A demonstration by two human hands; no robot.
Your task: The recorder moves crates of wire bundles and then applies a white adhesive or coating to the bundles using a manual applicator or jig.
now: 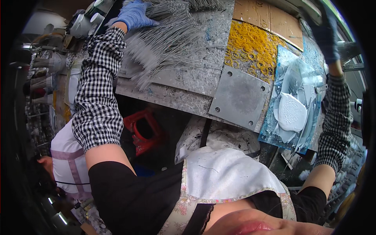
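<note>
My left hand (135, 15), in a blue knit glove, lies at the far left edge of a pile of thin wire brushes (168, 43) with pale bristle ends. Its thumb sticks out over the wires and its fingers are apart, with nothing visibly gripped. Stretched to the far right, my right hand (329, 35) wears a dark blue glove, and motion smears its fingers. Beside it is a bundle of pale bristles (347, 50); whether the hand touches it I cannot tell. Nearer me, thick white paste (291, 112) is spread on a blue-stained clear sheet (270, 124).
Yellow rings (250, 45) lie heaped beside cardboard (270, 15). A square grey metal plate (239, 96) with corner holes sits at the bench's front edge. Below is a red plastic stool (147, 131). Part of another person in white (70, 160) shows at the left.
</note>
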